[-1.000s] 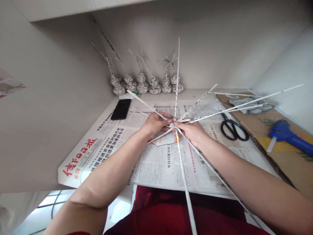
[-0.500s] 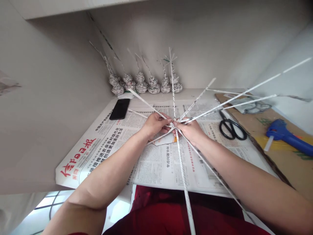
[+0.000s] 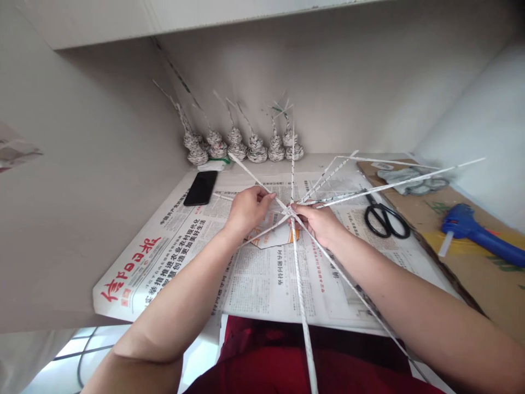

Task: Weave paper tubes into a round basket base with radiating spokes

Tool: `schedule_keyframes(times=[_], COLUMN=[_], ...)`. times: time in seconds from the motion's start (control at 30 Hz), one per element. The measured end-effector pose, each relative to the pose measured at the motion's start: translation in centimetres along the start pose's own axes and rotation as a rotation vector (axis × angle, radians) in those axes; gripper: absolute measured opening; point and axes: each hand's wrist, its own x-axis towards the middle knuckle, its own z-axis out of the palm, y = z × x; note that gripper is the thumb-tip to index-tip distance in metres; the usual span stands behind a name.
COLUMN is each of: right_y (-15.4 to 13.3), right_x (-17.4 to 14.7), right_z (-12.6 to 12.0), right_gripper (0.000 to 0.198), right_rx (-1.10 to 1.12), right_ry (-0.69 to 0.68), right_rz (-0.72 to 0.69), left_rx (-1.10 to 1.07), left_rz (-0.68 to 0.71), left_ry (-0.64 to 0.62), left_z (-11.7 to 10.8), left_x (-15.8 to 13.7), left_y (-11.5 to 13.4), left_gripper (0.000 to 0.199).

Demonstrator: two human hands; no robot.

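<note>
Rolled newspaper sticks (image 3: 301, 290) fan out like spokes from a crossing point above the newspaper-covered table. My right hand (image 3: 320, 223) is closed around that crossing, thumb on top and the other fingers partly hidden beneath. To the left of the crossing, my left hand (image 3: 251, 209) has thumb and forefinger pinched together at one stick that slants up to the left. A small card with orange print (image 3: 274, 232) lies below both hands, partly covered by the sticks.
Several woven paper gourds (image 3: 257, 150) line the back wall. A black phone (image 3: 200, 187) lies at left on the newspaper (image 3: 180, 251). To the right are black scissors (image 3: 385, 220), a cardboard sheet (image 3: 492, 290), a blue glue gun (image 3: 471, 227) and a grey cloth (image 3: 412, 180).
My left hand has shifted left, away from the crossing and from my right hand. The long sticks on the right have swung lower. My right hand keeps its hold at the crossing.
</note>
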Motion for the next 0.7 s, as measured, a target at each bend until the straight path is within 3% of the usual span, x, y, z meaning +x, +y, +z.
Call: schedule_keyframes(times=[0.2,0.7], right_y=[-0.1,0.7], right_x=[-0.2,0.3], right_z=[0.0,-0.4], right_gripper=[0.018,0.014], right_rx=[-0.012,-0.086], right_ry=[-0.034,-0.073], right_rz=[-0.033,-0.091], left_rx=[-0.033,-0.523], left_rz=[0.18,-0.077], left_ry=[-0.013,-0.205], left_z=[-0.1,1.7], left_x=[-0.3,-0.6], left_y=[0.5,0.6], left_gripper=[0.021,0.014])
